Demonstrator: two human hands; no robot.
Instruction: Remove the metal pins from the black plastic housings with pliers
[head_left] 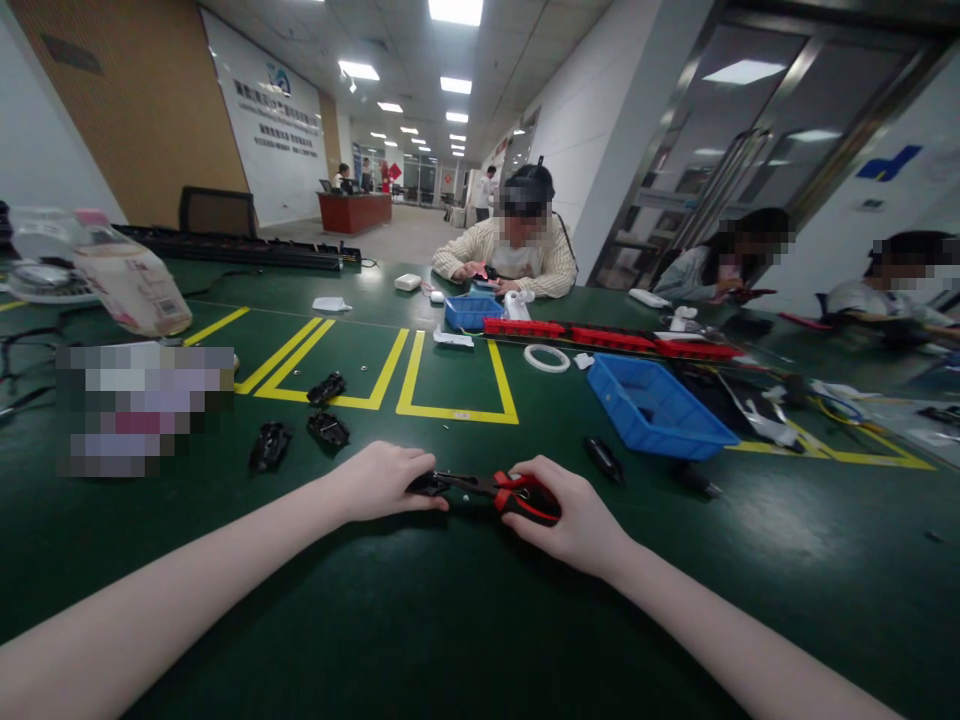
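My left hand (390, 480) is closed around a small black plastic part (429, 484), low over the green table. In my right hand (574, 510) is a pair of needle-nose pliers (517, 495) with red and black handles. The jaws point left and reach the black part; whether they grip it I cannot tell. A tiny light piece (466, 498) shows just below the jaws. Left of my left hand lie similar black parts, one (328, 430) close by, another (270, 446) farther left and a third (327, 388) on the yellow tape.
A blue bin (652, 405) stands to the right, with a black piece (604, 458) beside it. Red strips (607, 338) and a white ring (547, 358) lie farther back. A bottle (131, 275) is at the left. Across the table sits a person (506, 240); others sit at the right.
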